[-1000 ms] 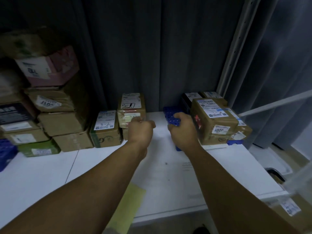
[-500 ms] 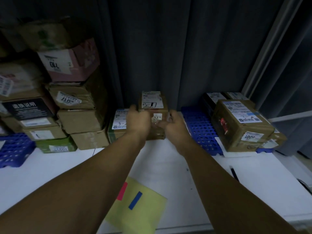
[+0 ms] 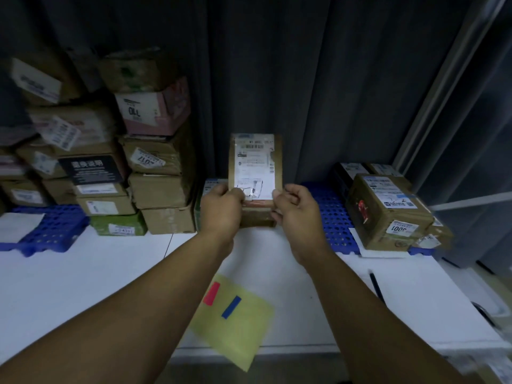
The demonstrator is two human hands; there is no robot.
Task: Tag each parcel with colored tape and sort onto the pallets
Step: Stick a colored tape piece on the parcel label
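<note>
Step in hand: pick & inspect, pre-tag. The left grip and right grip are both clenched on one parcel, fingers curled round its lower corners, label face toward the camera. Parcel pos.: straight beyond the yellow sheet, held near upright. I cannot tell if its lower edge touches the desk. No colored tape shows on it, so I judge tagging not yet done.

Ref. yellow sheet:
- The red strip and blue strip are stuck on its far-left part, side by side, apart.
- The right pallet is beyond-right of the sheet, w/ parcels on it.
- The left pallet is beyond-left of the sheet.

Next move, as judged: read the label, set the parcel down beyond the sheet, free one grip, peel the matching strip, press it on. Req.: the other grip steadies the carton. Label text is too small for me to read.
</note>
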